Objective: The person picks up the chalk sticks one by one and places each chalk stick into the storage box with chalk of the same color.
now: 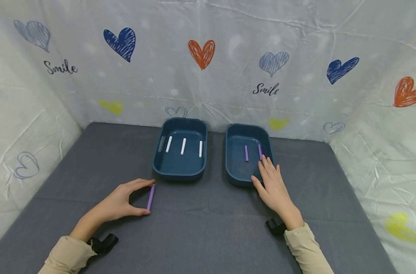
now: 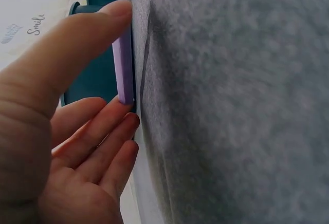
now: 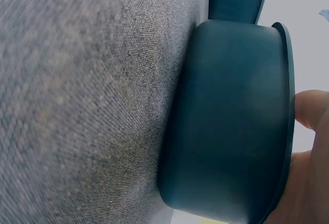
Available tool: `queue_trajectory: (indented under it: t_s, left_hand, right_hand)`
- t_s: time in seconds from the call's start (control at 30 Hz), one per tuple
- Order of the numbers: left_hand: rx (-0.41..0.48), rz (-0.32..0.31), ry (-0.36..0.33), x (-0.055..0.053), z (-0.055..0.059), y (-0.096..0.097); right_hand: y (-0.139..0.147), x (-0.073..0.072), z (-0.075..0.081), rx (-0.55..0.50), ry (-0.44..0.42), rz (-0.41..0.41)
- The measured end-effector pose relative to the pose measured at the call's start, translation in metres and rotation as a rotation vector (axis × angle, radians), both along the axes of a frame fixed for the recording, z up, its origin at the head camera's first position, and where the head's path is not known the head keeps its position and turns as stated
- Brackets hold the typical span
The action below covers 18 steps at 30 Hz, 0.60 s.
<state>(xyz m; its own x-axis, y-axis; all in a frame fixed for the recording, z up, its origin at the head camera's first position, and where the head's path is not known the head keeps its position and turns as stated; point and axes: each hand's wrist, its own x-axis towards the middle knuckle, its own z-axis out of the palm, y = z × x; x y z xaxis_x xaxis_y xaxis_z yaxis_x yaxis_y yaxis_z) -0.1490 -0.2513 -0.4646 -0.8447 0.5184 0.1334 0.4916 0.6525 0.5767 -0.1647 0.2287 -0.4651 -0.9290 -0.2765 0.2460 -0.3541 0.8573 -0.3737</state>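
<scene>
My left hand pinches a purple chalk stick by its two ends, thumb at one and fingers at the other, low over the grey cloth. The left wrist view shows this chalk up close. My right hand reaches over the near right corner of the right blue tray, fingers fairly straight. Inside lie two purple chalk sticks, one in the middle and one at the right fingertips; whether they touch is unclear. In the right wrist view the thumb is by the tray's rim.
Left of that tray stands a second blue tray holding three white chalk sticks, spaced apart. Both trays sit toward the back of the grey cloth-covered table. A white curtain printed with hearts hangs behind and at the sides.
</scene>
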Motion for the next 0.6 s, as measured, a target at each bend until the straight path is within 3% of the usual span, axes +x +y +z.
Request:
queue_trajectory:
  t_s: [0.6]
  left_hand:
    - [0.031, -0.021, -0.023, -0.008, 0.004, 0.023]
  right_hand:
    - [0.001, 0.0, 0.001, 0.003, -0.006, -0.006]
